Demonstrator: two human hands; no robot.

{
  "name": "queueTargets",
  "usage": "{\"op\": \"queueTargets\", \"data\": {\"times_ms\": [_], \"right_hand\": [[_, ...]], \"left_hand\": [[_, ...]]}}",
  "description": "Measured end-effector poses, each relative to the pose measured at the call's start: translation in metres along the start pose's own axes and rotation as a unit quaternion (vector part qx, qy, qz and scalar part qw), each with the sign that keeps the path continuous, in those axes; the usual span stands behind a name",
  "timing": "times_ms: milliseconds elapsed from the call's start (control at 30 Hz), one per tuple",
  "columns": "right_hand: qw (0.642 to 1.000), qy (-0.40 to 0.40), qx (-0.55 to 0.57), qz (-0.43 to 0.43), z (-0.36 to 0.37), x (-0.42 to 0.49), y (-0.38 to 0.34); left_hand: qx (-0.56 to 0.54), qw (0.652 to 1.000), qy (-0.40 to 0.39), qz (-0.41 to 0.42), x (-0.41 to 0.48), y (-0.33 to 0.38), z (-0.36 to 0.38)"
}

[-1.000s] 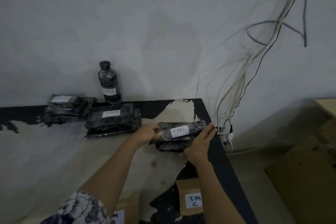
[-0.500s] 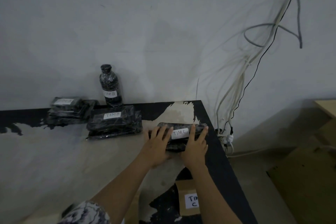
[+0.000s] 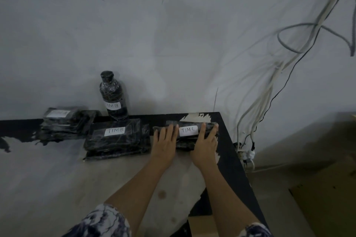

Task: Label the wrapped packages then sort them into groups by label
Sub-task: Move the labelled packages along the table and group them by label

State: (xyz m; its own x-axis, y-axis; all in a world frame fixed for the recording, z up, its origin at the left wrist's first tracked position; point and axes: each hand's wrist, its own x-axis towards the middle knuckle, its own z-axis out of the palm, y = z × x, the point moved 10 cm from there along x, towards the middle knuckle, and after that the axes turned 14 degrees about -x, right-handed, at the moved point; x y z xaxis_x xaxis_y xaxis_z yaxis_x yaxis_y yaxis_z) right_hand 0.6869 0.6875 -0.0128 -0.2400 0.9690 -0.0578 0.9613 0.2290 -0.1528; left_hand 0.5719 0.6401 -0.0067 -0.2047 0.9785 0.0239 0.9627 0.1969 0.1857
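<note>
TIM C package [image 3: 185, 143] lies crosswise on the table [image 3: 57, 179] — left hand [image 3: 165, 141] and right hand [image 3: 205, 143] press flat, fingers straight, either side of its label [image 3: 188, 131], equally near.

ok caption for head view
Left hand and right hand flat on the TIM C package, beside the TIM B stack

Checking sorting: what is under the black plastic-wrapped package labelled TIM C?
Another dark wrapped package shows beneath the TIM C package, on the black-edged table. The left hand and right hand cover its ends; any label is hidden.
</note>
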Motion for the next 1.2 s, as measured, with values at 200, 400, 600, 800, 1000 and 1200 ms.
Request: {"op": "queueTargets", "data": {"times_ms": [200,400,600,800,1000,1200], "right_hand": [[1.0,-0.005,-0.005,-0.005,-0.005,0.048,-0.002],[1.0,-0.014,0.017,-0.015,-0.004,0.086,-0.006],[1.0,0.002,0.024,0.004,-0.002,0.091,-0.005],[0.999,0.01,-0.024,0.043,-0.004,0.083,-0.002],[0.997,0.007,-0.053,0.047,0.0,0.082,-0.003],[0.997,0.012,-0.064,0.041,-0.001,0.08,0.001]], "left_hand": [[0.026,0.998,0.06,0.02,0.048,-0.008,0.001],[0.036,0.998,0.054,0.021,0.079,-0.016,0.009],[0.031,0.997,0.061,0.038,0.083,-0.017,0.006],[0.034,0.999,0.026,0.008,0.08,-0.017,0.009],[-0.018,1.0,0.005,-0.021,0.077,-0.018,0.006],[-0.055,0.998,-0.007,-0.025,0.069,-0.021,0.006]]}}
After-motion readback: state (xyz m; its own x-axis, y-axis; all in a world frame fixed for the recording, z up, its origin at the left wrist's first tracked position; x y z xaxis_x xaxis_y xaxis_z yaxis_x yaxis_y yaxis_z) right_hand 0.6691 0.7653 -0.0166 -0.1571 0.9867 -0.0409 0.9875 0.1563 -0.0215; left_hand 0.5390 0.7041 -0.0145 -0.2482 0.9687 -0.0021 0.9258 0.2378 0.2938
